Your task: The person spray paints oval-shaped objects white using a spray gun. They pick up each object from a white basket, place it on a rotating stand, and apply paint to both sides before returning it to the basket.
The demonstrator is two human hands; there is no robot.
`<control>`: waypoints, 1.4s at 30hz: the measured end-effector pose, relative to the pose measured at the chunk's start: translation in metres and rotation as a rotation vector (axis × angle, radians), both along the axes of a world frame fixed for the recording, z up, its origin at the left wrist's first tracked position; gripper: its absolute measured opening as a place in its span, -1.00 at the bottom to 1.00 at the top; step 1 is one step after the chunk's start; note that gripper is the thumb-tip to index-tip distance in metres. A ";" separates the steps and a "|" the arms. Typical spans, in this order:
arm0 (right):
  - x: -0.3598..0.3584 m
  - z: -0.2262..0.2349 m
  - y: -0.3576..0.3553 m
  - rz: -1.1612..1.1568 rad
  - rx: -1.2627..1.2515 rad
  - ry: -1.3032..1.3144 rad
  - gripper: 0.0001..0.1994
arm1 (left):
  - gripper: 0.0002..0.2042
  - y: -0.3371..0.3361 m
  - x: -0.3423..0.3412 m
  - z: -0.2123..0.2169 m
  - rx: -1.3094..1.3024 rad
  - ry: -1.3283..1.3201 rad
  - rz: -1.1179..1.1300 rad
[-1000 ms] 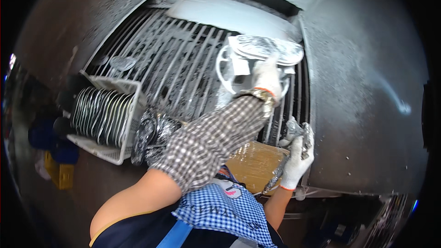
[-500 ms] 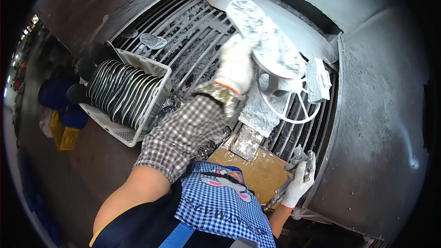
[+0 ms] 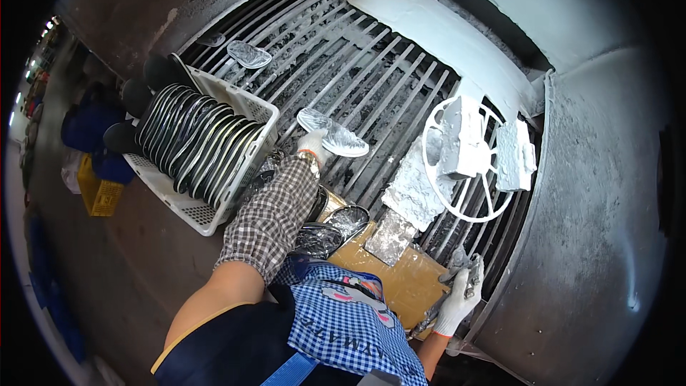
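Observation:
My left hand (image 3: 313,144), in a white glove, grips a shoe sole (image 3: 344,141) with a pale, streaky surface by its near edge. The sole is over the grate bars, right of the crate; whether it touches them I cannot tell. My right hand (image 3: 457,306), also gloved, is closed round a metal spray gun (image 3: 471,280) caked with grey residue, at the lower right. Beyond it stands a white-coated wheel-shaped turntable (image 3: 444,209) with a block (image 3: 461,136) on it and nothing on the block.
A white crate (image 3: 207,223) at left holds a row of dark plates or soles. Another pale sole (image 3: 249,54) lies on the far grate (image 3: 386,75). Film-wrapped pieces (image 3: 348,220) rest beside brown cardboard (image 3: 411,282). A coated block (image 3: 514,156) stands right of the wheel; metal booth walls (image 3: 579,193) rise alongside.
My left hand has carried the sole from above the turntable down and left, toward the crate. The turntable's block is now uncovered. My right hand stays nearly still with the spray gun.

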State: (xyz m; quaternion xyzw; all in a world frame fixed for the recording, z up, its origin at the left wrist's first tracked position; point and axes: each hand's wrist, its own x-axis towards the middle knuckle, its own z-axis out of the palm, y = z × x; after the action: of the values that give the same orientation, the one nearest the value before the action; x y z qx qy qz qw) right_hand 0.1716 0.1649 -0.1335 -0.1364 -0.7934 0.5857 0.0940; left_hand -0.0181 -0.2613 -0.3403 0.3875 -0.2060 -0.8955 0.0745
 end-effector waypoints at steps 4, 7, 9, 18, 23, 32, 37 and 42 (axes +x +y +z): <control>-0.003 0.002 -0.002 0.037 0.004 0.007 -0.47 | -0.59 -0.030 -0.019 -0.002 -0.188 0.111 -0.051; -0.001 -0.002 -0.001 0.085 -0.054 0.010 -0.47 | -0.55 -0.062 -0.049 0.031 -0.095 0.047 0.154; 0.000 -0.009 0.003 0.109 -0.043 0.002 -0.47 | -0.47 -0.067 -0.050 0.018 -0.161 -0.192 0.270; 0.009 -0.017 0.005 0.051 0.001 0.042 -0.47 | -0.84 0.028 0.035 0.071 -0.925 0.121 -0.661; 0.020 -0.039 0.024 -0.019 0.126 0.118 -0.48 | -0.57 0.067 0.090 0.139 -1.364 0.102 -1.368; 0.033 -0.023 0.022 -0.029 -0.097 -0.026 -0.44 | -0.48 0.109 0.167 0.117 -2.186 0.224 -2.029; 0.036 -0.023 0.029 -0.026 -0.100 -0.004 -0.43 | -0.46 0.107 0.161 0.095 -2.177 0.234 -1.957; 0.040 -0.020 0.036 -0.026 -0.133 -0.001 -0.43 | -0.45 0.103 0.157 0.096 -2.022 0.381 -2.019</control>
State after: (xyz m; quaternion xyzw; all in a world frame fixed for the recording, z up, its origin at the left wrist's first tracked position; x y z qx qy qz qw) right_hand 0.2117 0.2006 -0.1535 -0.1529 -0.7511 0.6357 0.0916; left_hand 0.1392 -0.1580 -0.2447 -0.2624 -0.9088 -0.0749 -0.3157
